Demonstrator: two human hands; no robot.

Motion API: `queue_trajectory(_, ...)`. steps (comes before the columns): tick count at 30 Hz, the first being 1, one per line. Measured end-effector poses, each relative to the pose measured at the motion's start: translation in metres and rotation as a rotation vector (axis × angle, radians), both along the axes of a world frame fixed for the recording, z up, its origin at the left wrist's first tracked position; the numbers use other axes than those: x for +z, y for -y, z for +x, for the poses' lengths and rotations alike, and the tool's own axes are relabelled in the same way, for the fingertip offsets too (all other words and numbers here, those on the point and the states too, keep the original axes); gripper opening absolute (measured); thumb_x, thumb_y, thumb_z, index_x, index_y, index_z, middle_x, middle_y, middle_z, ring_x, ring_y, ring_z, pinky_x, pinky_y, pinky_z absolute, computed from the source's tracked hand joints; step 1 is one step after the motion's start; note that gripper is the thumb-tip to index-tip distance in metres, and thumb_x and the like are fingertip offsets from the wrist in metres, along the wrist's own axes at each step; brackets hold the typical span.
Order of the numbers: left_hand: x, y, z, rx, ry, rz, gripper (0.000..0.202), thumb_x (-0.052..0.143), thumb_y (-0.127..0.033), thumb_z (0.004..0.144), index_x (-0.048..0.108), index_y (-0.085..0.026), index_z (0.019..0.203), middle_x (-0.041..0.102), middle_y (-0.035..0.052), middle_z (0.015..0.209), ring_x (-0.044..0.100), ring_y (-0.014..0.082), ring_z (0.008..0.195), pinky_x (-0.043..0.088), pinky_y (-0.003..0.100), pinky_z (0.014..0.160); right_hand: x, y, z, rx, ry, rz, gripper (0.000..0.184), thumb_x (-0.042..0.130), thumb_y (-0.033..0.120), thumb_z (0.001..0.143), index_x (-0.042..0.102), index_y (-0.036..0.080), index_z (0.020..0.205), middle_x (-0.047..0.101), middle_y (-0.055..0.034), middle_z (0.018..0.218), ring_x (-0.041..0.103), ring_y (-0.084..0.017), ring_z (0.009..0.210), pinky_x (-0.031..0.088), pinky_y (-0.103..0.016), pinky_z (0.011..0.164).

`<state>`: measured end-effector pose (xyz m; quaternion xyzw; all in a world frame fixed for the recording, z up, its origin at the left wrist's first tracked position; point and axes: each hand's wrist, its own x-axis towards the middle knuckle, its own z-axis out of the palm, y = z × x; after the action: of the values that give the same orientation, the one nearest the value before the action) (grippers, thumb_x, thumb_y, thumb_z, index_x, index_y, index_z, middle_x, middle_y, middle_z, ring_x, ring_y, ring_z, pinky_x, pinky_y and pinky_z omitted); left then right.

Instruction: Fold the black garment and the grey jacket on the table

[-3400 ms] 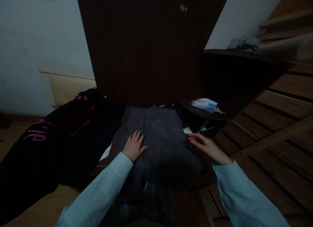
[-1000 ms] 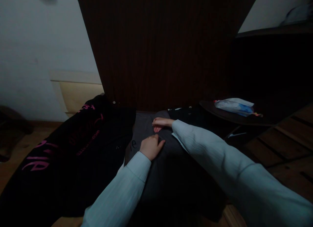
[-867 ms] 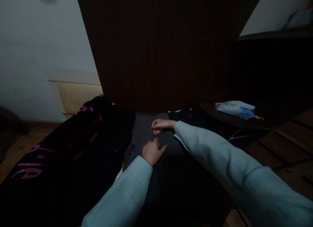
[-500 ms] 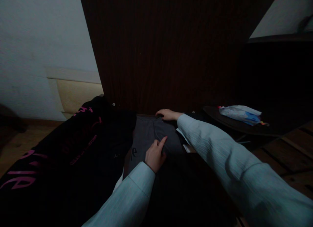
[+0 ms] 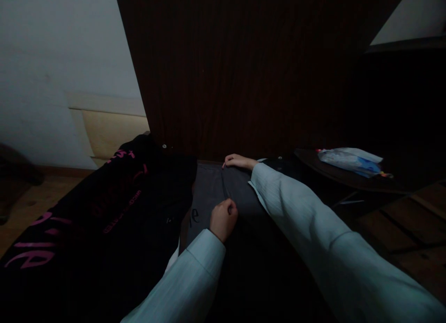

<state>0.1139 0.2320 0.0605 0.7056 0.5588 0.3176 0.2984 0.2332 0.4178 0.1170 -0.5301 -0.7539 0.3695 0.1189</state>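
If our right hand (image 5: pixel 240 161) slackens at the far edge of the grey garment (image 5: pixel 244 193), the fold there could, we judge, slump or slip askew, since only a small bit of cloth seems to be caught between the fingertips. If our 2 hands pull unevenly, the crease between them might skew or bunch up. We also reckon that the right sleeve (image 5: pixel 299 211), passing over the cloth's right side, could drag that layer out of line, and that a sideways tug might disturb the neighbouring black garment (image 5: pixel 104 202). The dim light makes wrinkles in the near, shadowed part easy to miss.

The grey garment lies beneath both hands, in front of the dark panel (image 5: pixel 223 72), with its dark lettering (image 5: pixel 194 216) to the left of our left hand (image 5: pixel 223 219). Our right fingertips look pinched on its far edge, at the top of the fold, near the panel's foot. Our left fingers are curled in with the thumb close against them, at the near end of the same crease; we cannot tell whether they grip cloth or merely rest on it.
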Motion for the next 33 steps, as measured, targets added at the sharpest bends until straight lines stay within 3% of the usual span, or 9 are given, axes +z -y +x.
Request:
queue_trajectory(3,0.000,-0.001,0.001,0.056,0.081,-0.025,0.012,0.051,-0.018,0.072,0.049,-0.019,0.060,0.052,-0.0030,0.060,0.050,0.0103,0.059,0.036,0.022,0.059,-0.005,0.001,-0.002,0.002,-0.011,-0.043,0.011,0.046,0.017,0.070,0.049,0.016,0.059,0.056,0.0034,0.061,0.049,-0.008,0.058,0.038,-0.017,0.058)
queue_trajectory(6,-0.003,-0.004,0.001,0.082,0.176,-0.030,0.014,0.056,-0.013,0.064,0.045,-0.019,0.060,0.046,-0.0059,0.055,0.047,0.0082,0.055,0.034,0.020,0.055,-0.009,0.000,-0.002,-0.017,0.080,0.016,0.011,0.047,0.018,0.069,0.048,0.016,0.058,0.047,0.0061,0.053,0.044,-0.007,0.053,0.035,-0.017,0.053)
queue_trajectory(13,-0.010,-0.013,0.002,0.031,0.703,-0.276,0.021,0.044,0.000,0.059,0.042,-0.018,0.069,0.032,-0.0107,0.051,0.033,0.0028,0.042,0.025,0.014,0.043,-0.012,-0.006,-0.007,-0.039,0.217,0.121,0.006,0.051,0.019,0.068,0.052,0.016,0.064,0.050,0.0045,0.058,0.047,-0.008,0.058,0.036,-0.017,0.054)
queue_trajectory(16,-0.013,-0.015,0.002,0.042,0.680,-0.262,0.022,0.044,0.001,0.060,0.047,-0.017,0.073,0.031,-0.0110,0.050,0.030,0.0031,0.042,0.023,0.015,0.043,-0.018,-0.003,-0.012,-0.038,0.300,0.180,0.004,0.057,0.016,0.064,0.054,0.015,0.066,0.055,0.0013,0.064,0.050,-0.012,0.065,0.037,-0.019,0.058)
queue_trajectory(20,-0.015,-0.015,0.002,0.047,0.580,-0.239,0.016,0.049,-0.005,0.065,0.054,-0.015,0.077,0.039,-0.0092,0.050,0.035,0.0045,0.045,0.026,0.016,0.045,-0.023,0.014,-0.016,-0.031,0.363,0.285,0.018,0.058,0.012,0.064,0.057,0.015,0.081,0.059,-0.0060,0.088,0.052,-0.019,0.085,0.038,-0.025,0.073)
queue_trajectory(23,-0.016,-0.014,0.002,0.039,0.555,-0.223,0.011,0.057,-0.017,0.068,0.056,-0.014,0.078,0.044,-0.0072,0.054,0.041,0.0056,0.047,0.029,0.017,0.046,-0.013,0.040,-0.012,0.015,0.317,0.512,0.022,0.051,0.010,0.069,0.055,0.016,0.091,0.055,-0.0085,0.103,0.047,-0.020,0.100,0.035,-0.029,0.086)
queue_trajectory(26,-0.016,-0.013,0.002,0.004,0.521,-0.190,0.018,0.059,-0.020,0.069,0.058,-0.013,0.085,0.046,-0.0061,0.059,0.042,0.0054,0.048,0.033,0.017,0.048,0.000,0.081,0.002,0.066,0.154,0.687,0.018,0.044,0.011,0.074,0.056,0.015,0.087,0.056,-0.0075,0.096,0.049,-0.017,0.094,0.036,-0.028,0.085)
queue_trajectory(29,-0.014,-0.012,0.000,-0.056,0.429,-0.079,0.021,0.055,-0.014,0.070,0.062,-0.015,0.089,0.050,-0.0027,0.072,0.044,0.0049,0.053,0.039,0.018,0.055,0.004,0.131,0.025,0.039,0.002,0.583,0.013,0.045,0.016,0.075,0.056,0.016,0.083,0.057,-0.0048,0.085,0.053,-0.014,0.079,0.041,-0.024,0.074)
queue_trajectory(33,-0.013,-0.013,-0.003,-0.107,0.291,0.031,0.025,0.050,-0.008,0.070,0.067,-0.018,0.085,0.050,-0.0005,0.075,0.049,0.0080,0.062,0.043,0.021,0.065,-0.007,0.196,0.067,-0.075,-0.109,0.261,0.015,0.048,0.027,0.075,0.055,0.016,0.082,0.057,-0.0009,0.069,0.053,-0.011,0.063,0.041,-0.022,0.059)
